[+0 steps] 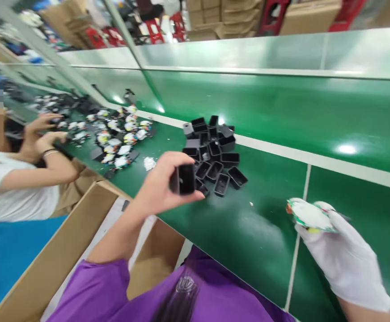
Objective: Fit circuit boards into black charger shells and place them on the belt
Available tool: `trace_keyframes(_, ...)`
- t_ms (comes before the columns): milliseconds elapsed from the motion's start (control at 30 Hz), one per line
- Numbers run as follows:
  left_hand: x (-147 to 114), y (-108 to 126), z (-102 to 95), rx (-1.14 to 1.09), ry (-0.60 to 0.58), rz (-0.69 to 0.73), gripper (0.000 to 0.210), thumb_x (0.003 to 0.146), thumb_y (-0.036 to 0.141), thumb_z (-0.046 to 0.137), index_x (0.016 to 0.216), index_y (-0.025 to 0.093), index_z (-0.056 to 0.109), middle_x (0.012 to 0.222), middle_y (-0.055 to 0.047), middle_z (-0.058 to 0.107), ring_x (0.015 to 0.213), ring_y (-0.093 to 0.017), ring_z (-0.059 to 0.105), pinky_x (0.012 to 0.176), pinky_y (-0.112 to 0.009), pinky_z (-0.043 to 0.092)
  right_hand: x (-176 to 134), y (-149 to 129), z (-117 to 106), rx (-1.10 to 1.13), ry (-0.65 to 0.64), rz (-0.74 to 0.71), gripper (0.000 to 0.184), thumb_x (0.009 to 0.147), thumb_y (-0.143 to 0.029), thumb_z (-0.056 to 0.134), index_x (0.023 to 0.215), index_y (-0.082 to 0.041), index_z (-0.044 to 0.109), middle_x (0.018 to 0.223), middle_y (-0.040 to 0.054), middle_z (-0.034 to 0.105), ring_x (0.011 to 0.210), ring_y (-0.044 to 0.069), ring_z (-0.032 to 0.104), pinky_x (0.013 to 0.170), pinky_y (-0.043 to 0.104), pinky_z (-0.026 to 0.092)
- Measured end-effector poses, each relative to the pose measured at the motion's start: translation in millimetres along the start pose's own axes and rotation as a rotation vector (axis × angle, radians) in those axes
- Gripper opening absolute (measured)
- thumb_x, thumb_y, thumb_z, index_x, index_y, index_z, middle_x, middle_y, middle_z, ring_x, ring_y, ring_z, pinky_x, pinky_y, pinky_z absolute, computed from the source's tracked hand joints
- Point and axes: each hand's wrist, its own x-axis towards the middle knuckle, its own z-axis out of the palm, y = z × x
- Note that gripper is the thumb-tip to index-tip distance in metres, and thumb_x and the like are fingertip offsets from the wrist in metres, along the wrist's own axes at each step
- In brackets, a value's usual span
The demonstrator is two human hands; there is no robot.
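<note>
At the far left, blue floor (17, 255) shows below a co-worker (23, 183) in a white top, whose two hands (49, 134) are at the near edge of a long spread of parts (114, 143) on the green bench (248, 250); what those hands hold is too small to tell. The parts are black, white and yellow, lying loosely over one another. Below them, an open carton (44, 255) stands against the near side of the bench, and a small patch of white scraps (150, 163) lies just beside the parts. Next comes the person's bare left hand (158, 185), reaching out from a purple sleeve (94, 286) and gripping a small black case (186, 180) between thumb and fingers, with the case's dark open end seemingly turned toward the camera. Right behind that grip, on the bench, sits a heap of cases (211, 152) of the same kind, many with their hollow sides up, some tilted against their neighbours; whether the held case touches the heap cannot be told. A white strip (302, 157) runs along the bench behind the heap. Well apart to the right, the white-gloved right hand (345, 255) holds a board (311, 214) with a green edge and a broad white face, raised over the bench, somewhat blurred.
</note>
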Motion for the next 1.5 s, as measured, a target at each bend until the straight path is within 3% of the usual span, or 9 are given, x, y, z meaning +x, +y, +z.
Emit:
trace_keyframes(100,-13.3,-55.7,-43.0,0.477,-0.042,-0.189,0.042,0.074,0.029,0.080,0.107,0.022,0.055,0.110,-0.009,0.060,0.110,-0.032,0.055,0.094,-0.048,0.047,0.5,2.3,4.7,0.003,-0.033,0.031,0.034,0.055,-0.043,0.093,0.078,-0.031,0.071,0.100,0.0009,0.075,0.075,0.016,0.071,0.054,0.017,0.061)
trace_keyframes(233,-19.6,-101.2,-44.6,0.680,-0.341,-0.272,0.021,0.077,-0.002,0.058,0.079,0.019,0.054,0.088,-0.007,0.057,0.099,-0.027,0.058,0.085,-0.040,0.048,-3.5,5.6,6.9,-0.034,-0.125,0.043,0.035,0.056,-0.044,0.093,0.082,-0.032,0.072,0.100,0.0000,0.074,0.069,0.013,0.068,0.056,0.016,0.062)
trace_keyframes(433,-14.1,-95.7,-33.9,0.673,-0.371,-0.243,0.031,0.089,-0.008,0.033,0.079,0.016,0.049,0.092,-0.001,0.056,0.108,-0.017,0.057,0.097,-0.030,0.045,5.3,15.4,1.4,-0.118,-0.191,-0.045,0.043,0.055,-0.035,0.094,0.091,-0.032,0.071,0.095,-0.0013,0.074,0.067,0.014,0.067,0.060,0.018,0.063)
trace_keyframes(633,-13.2,-93.0,-43.2,0.665,-0.275,-0.246,0.020,0.084,0.010,0.066,0.099,0.014,0.053,0.099,-0.007,0.060,0.109,-0.029,0.059,0.098,-0.048,0.050,9.2,13.6,8.7,-0.075,-0.191,-0.171,0.043,0.058,-0.028,0.093,0.091,-0.031,0.065,0.103,-0.0012,0.072,0.081,0.015,0.068,0.059,0.020,0.059)
trace_keyframes(767,-26.7,-36.7,2.9,0.316,-0.166,-0.125,0.052,0.075,0.042,0.079,0.114,0.019,0.053,0.109,-0.008,0.065,0.101,-0.029,0.066,0.088,-0.046,0.057,14.5,9.3,4.3,-0.144,-0.206,-0.285,0.043,0.067,-0.040,0.085,0.100,-0.031,0.059,0.110,0.0033,0.069,0.090,0.022,0.068,0.063,0.032,0.059)
trace_keyframes(933,-29.1,52.5,108.8,-0.169,-0.390,0.309,0.060,0.073,0.061,0.076,0.110,0.018,0.055,0.142,-0.020,0.056,0.139,-0.034,0.048,0.112,-0.049,0.046,22.2,4.8,-6.6,-0.112,-0.146,-0.338,0.042,0.069,-0.041,0.083,0.100,-0.031,0.056,0.114,0.0019,0.068,0.095,0.021,0.067,0.072,0.035,0.057)
trace_keyframes(1067,-14.4,58.6,147.0,-0.149,-0.550,0.213,0.076,0.073,0.063,0.075,0.123,0.009,0.053,0.141,-0.027,0.054,0.136,-0.035,0.050,0.113,-0.049,0.044,28.2,2.8,-13.9,-0.051,-0.141,-0.329,0.041,0.068,-0.037,0.085,0.097,-0.031,0.056,0.109,-0.0007,0.070,0.095,0.019,0.068,0.073,0.032,0.056)
trace_keyframes(1333,-80.9,22.3,75.5,-0.222,-0.588,-0.043,0.079,0.075,0.038,0.077,0.143,0.020,0.043,0.147,-0.018,0.052,0.138,-0.030,0.049,0.111,-0.046,0.047,25.1,3.1,-15.8,-0.143,-0.198,-0.362,0.037,0.076,-0.042,0.078,0.103,-0.032,0.055,0.122,0.0028,0.066,0.107,0.023,0.067,0.077,0.037,0.060)
trace_keyframes(1500,-126.1,-40.1,23.2,-0.064,-0.381,-0.398,0.058,0.087,0.044,0.060,0.140,0.026,0.043,0.145,-0.011,0.055,0.131,-0.032,0.056,0.100,-0.046,0.055,18.8,12.1,-8.9,-0.171,-0.292,-0.330,0.052,0.075,-0.049,0.076,0.118,-0.032,0.052,0.127,0.0062,0.063,0.108,0.025,0.066,0.081,0.041,0.061)
